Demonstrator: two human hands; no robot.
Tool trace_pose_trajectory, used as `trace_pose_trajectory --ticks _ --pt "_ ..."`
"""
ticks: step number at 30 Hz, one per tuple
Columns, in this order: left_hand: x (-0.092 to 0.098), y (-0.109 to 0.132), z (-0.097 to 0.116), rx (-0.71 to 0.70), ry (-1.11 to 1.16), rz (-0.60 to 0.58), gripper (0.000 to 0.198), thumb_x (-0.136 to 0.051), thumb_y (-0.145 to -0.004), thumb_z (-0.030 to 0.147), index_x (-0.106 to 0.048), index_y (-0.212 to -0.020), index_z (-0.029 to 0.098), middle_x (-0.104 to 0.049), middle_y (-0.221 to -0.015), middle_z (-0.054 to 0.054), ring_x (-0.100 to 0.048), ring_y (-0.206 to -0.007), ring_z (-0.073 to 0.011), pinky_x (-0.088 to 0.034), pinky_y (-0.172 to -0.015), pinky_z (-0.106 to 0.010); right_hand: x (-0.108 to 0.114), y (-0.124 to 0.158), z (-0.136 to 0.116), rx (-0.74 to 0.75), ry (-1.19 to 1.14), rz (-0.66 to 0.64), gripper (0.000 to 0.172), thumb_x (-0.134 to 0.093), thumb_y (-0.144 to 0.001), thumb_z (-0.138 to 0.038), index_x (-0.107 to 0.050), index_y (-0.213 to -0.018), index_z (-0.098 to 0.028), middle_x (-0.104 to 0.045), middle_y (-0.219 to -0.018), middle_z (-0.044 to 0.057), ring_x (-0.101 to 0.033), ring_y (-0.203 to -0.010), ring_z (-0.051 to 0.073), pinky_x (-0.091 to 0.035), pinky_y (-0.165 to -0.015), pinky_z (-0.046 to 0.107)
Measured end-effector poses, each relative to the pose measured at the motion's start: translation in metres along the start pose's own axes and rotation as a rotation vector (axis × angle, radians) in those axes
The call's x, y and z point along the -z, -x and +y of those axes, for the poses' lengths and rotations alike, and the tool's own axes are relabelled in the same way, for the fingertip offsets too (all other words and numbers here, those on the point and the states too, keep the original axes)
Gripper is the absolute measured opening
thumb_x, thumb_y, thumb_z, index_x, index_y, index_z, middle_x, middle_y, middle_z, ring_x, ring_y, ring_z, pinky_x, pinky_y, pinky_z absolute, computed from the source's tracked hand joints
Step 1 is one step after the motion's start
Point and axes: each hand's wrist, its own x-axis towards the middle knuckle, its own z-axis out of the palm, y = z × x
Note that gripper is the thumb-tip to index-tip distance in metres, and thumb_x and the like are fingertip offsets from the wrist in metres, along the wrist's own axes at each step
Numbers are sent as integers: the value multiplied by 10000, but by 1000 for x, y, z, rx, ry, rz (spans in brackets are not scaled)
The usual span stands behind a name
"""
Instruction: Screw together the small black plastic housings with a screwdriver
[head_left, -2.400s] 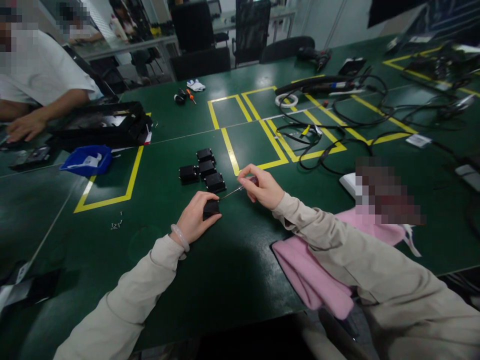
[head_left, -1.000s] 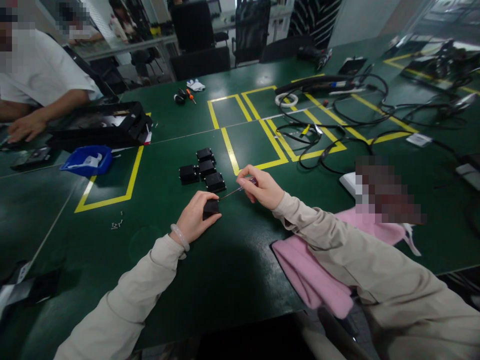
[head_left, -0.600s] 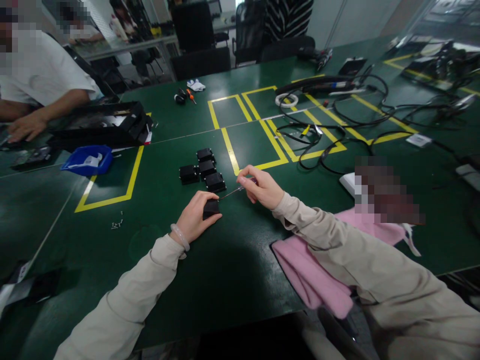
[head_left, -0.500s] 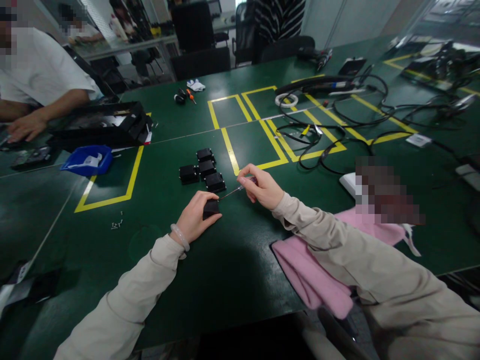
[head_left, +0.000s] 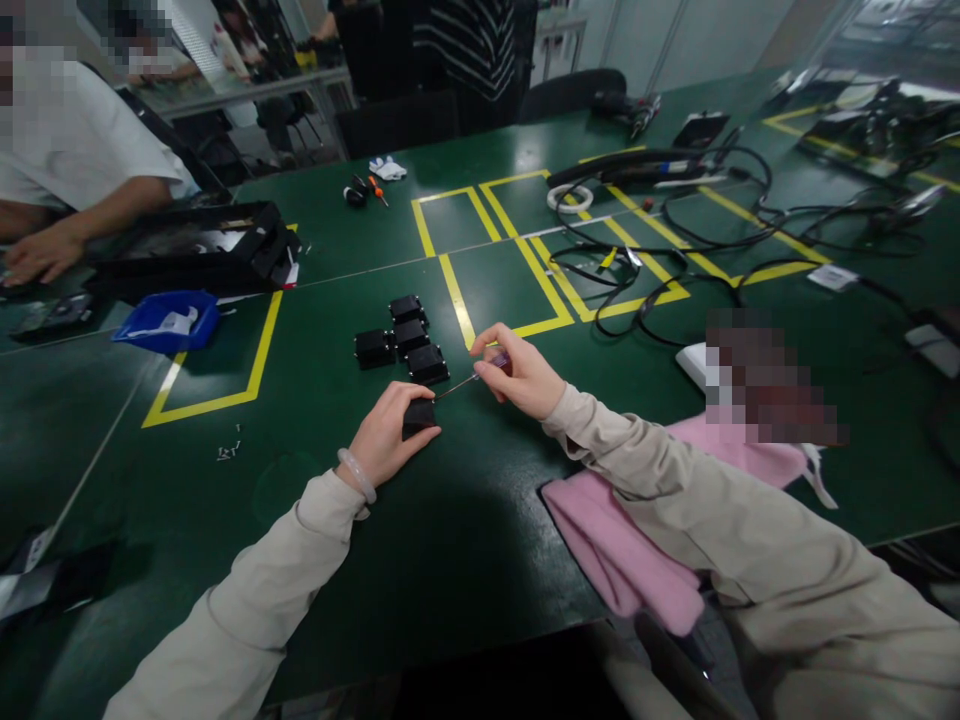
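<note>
My left hand (head_left: pixel 388 430) grips a small black box (head_left: pixel 418 416) against the green table, thumb and fingers on opposite sides. In my right hand (head_left: pixel 523 372) is a screwdriver (head_left: pixel 454 387), its handle pinched between the fingers and its thin shaft pointing left. The tip meets the right edge of the held box, where a small screw seems to sit. Just beyond my left hand, several similar black boxes (head_left: pixel 410 337) lie grouped together. Loose screws (head_left: pixel 227 452) are scattered on the table to the left.
A blue scoop-shaped tray (head_left: pixel 169 320) and a black bin (head_left: pixel 195 250) stand at the left, near a co-worker's hand (head_left: pixel 45 252). Pink cloth (head_left: pixel 622 545) lies under my right forearm. Black cables (head_left: pixel 660 290) and a white tape roll (head_left: pixel 570 199) are at the right. Yellow tape marks the table.
The view has shifted slightly. My right fingers have changed their hold a little on the screwdriver handle. The person in striped clothing at the back has moved left.
</note>
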Motion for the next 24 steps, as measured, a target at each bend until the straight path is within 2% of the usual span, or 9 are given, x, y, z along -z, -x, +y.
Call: trace_pose_trajectory --ticks 5,9,15,20,24 --pt "0 0 0 -13 -4 11 342 -671 -832 235 -501 -1124 185 -555 -1087 -71 -563 -1049 -236 -488 -906 -385 -1 0 1 -50 -20 -24 125 -493 -915 -294 -437 -854 -202 -386 -424 -139 -400 -316 43 -272 -353 162" --pt "0 0 0 -13 -6 11 341 -670 -833 241 -503 -1126 184 -554 -1088 -72 -563 -1046 -236 -489 -903 -388 -1 0 0 -22 -33 -2 86 -521 -868 -208 -445 -906 -195 -412 -489 -135 -432 -349 41 -313 -379 161" --pt "0 0 0 -11 -7 7 337 -667 -835 239 -502 -1123 184 -556 -1088 -71 -564 -1048 -234 -489 -906 -386 -1 0 0 -62 -22 -4 151 -479 -918 -328 -439 -843 -204 -373 -402 -137 -395 -308 56 -275 -354 172" --pt "0 0 -1 -2 -6 4 341 -668 -835 238 -501 -1128 189 -558 -1102 -73 -566 -1056 -237 -489 -910 -392 -1 -1 1 -25 -33 5 113 -516 -889 -275 -432 -902 -200 -432 -486 -125 -431 -352 53 -322 -387 174" --pt "0 1 -1 -8 -4 5 342 -668 -836 238 -500 -1130 187 -557 -1101 -74 -566 -1055 -237 -491 -907 -393 -1 -1 1 -76 -23 -6 167 -492 -915 -342 -444 -841 -201 -395 -426 -128 -406 -319 54 -284 -356 175"
